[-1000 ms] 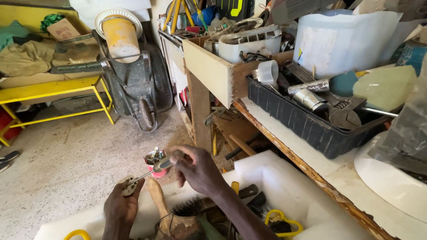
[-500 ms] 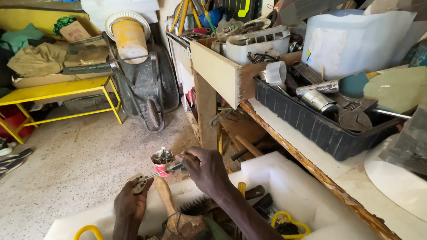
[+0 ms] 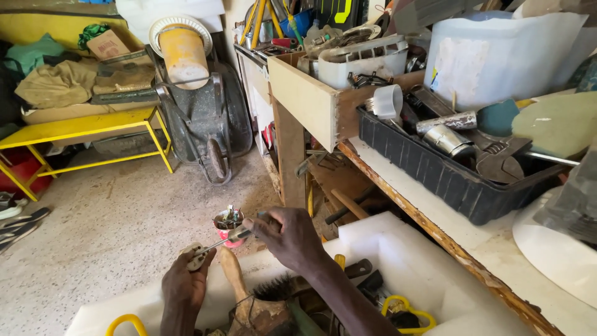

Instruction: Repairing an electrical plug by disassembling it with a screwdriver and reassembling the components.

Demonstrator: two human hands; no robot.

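Screwdriver (image 3: 231, 237) is lying with its long axis running 2-to-8 o'clock; right hand (image 3: 287, 235) is pinching its handle, tip meeting the small white fitting (image 3: 196, 256) that left hand (image 3: 185, 286) is clasping at 8 o'clock.

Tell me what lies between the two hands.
In the head view, a screwdriver's metal shaft spans from right hand to the small pale fitting in left hand.

Two bare forearms reach in from the bottom edge, ending in the left hand (image 3: 184, 287) and the right hand (image 3: 287, 236). No sleeves, gloves, rings, watch or bands show on them. Knuckles and tendons stand out behind the fingers (image 3: 258, 225); the nails are short.
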